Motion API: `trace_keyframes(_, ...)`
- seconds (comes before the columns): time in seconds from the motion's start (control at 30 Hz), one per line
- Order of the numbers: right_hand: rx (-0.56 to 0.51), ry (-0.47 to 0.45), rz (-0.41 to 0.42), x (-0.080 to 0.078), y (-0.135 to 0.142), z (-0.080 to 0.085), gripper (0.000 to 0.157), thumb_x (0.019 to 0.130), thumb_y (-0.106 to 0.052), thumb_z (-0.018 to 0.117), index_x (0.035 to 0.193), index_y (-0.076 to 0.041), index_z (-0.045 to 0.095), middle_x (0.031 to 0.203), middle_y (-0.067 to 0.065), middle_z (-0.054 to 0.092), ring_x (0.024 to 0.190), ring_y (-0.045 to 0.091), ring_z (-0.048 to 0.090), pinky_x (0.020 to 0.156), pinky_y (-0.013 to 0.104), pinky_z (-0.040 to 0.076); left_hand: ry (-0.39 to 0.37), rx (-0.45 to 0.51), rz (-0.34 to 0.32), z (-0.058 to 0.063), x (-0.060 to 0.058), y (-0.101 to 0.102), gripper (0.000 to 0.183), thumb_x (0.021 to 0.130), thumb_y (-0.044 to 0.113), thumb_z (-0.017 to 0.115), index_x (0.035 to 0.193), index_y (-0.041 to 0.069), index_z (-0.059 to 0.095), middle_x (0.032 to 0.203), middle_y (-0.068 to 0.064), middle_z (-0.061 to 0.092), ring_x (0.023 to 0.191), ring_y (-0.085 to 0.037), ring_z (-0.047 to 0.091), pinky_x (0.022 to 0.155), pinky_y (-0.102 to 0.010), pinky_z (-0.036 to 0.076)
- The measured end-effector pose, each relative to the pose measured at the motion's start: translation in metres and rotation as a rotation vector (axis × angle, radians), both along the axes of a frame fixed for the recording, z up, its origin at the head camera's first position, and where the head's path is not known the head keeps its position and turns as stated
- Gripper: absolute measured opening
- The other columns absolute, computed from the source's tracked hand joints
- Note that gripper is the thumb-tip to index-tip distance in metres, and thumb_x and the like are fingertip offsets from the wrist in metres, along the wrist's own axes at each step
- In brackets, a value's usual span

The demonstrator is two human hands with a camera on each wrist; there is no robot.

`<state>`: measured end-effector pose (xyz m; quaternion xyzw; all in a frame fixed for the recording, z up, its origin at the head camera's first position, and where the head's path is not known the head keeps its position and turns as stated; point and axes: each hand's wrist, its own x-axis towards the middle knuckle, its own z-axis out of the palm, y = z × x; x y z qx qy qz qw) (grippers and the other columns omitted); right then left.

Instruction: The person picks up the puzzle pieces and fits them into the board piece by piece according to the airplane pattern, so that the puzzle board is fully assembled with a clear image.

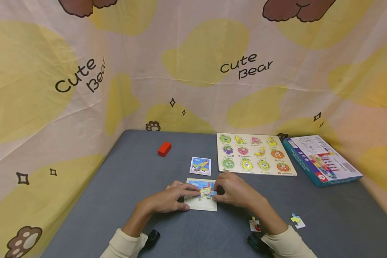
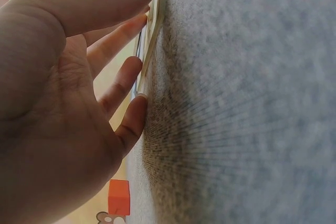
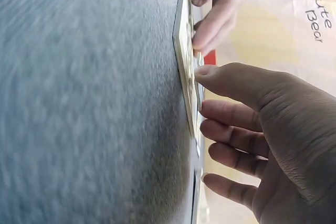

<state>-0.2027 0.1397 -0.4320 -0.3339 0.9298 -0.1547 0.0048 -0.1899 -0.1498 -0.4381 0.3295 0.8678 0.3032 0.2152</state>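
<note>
A wooden jigsaw board point(image 1: 201, 206) lies before me, with a partly filled picture of a yellow plane on blue sky at its far side. My left hand point(image 1: 172, 197) rests on the board's left side, fingers stretched over the picture and thumb at the near left edge. From the right, my right hand point(image 1: 235, 190) pinches a puzzle piece point(image 3: 199, 92) between thumb and index finger, close over the board. Its other fingers are loosely bent in the right wrist view. Beyond the board lies a card point(image 1: 200, 166) with a matching plane picture.
Two loose puzzle pieces, one with red point(image 1: 254, 225) and one with yellow point(image 1: 298, 221), lie near the right forearm. A red block point(image 1: 164, 149) is at the back left. A fruit board point(image 1: 253, 172) and a flat box point(image 1: 340, 180) lie at the back right, before a curtain point(image 1: 193, 71).
</note>
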Motion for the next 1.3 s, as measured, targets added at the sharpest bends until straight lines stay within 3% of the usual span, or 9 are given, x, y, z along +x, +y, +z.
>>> trace_keyframes(0.23,-0.007,0.037,0.007,0.0023,-0.0060,-0.0022,0.020,0.087,-0.035,0.087,0.094,-0.017,0.079,0.095,-0.007,0.065,0.092,0.012,0.054,0.083,0.036,0.049,0.001,-0.001,0.001,0.0002,0.0008,0.0011,0.055,0.100,0.019,0.070,0.154,0.022,0.058,0.161,0.009,0.048,0.141,-0.026,0.037,0.114,-0.060,0.028)
trace_keyframes(0.57,-0.041,0.005,0.001,0.0054,-0.0061,-0.0049,0.019,0.090,-0.032,0.085,0.102,-0.018,0.083,0.097,-0.008,0.064,0.096,0.011,0.055,0.086,0.037,0.051,0.006,-0.008,0.005,0.0013,0.0031,0.0004,0.054,0.100,0.019,0.070,0.154,0.022,0.059,0.162,0.009,0.048,0.140,-0.025,0.037,0.113,-0.059,0.029)
trace_keyframes(0.93,-0.038,0.037,0.017,0.0058,-0.0082,-0.0049,0.016,0.090,-0.027,0.086,0.102,-0.016,0.083,0.095,-0.005,0.066,0.092,0.011,0.055,0.082,0.035,0.051,0.017,0.000,0.000,0.0024,0.0035,-0.0005,0.055,0.100,0.020,0.070,0.154,0.021,0.058,0.161,0.007,0.049,0.138,-0.025,0.038,0.111,-0.059,0.030)
trace_keyframes(1.3,-0.032,0.057,0.015,0.0088,-0.0103,-0.0032,0.018,0.090,-0.027,0.085,0.107,-0.021,0.084,0.098,-0.006,0.065,0.092,0.011,0.055,0.081,0.035,0.050,0.019,-0.005,0.000,0.0010,0.0031,-0.0001,0.054,0.102,0.021,0.068,0.155,0.021,0.057,0.162,0.007,0.048,0.140,-0.026,0.037,0.111,-0.058,0.030)
